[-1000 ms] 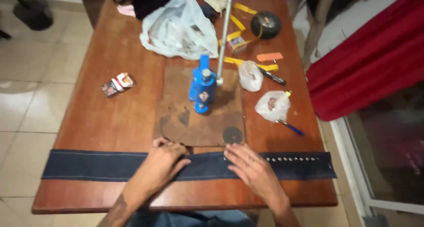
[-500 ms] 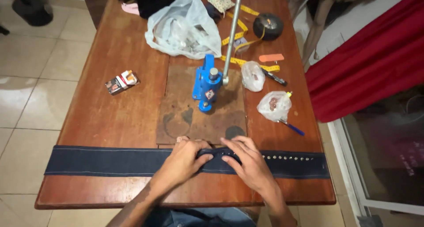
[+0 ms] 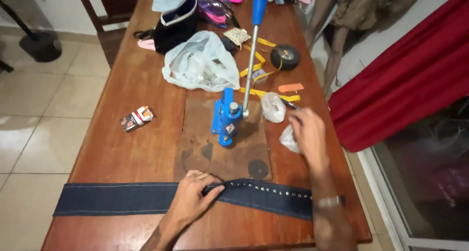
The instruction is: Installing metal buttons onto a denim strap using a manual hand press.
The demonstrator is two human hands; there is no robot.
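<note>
The left hand (image 3: 193,199) pinches a fold of the dark denim strip (image 3: 122,198), which lies flat along the near edge of the wooden surface (image 3: 137,85), its studded part running rightward. The right hand (image 3: 308,134), fingers loosely open, hovers over a small clear plastic bag (image 3: 288,139), just right of the blue hand press (image 3: 227,121).

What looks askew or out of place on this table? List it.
The dark denim strip is not lying flat: under the left hand it is bunched, and its studded right part runs at a slant. A small open carton lies tipped on its side. Nothing looks spilled or broken.
</note>
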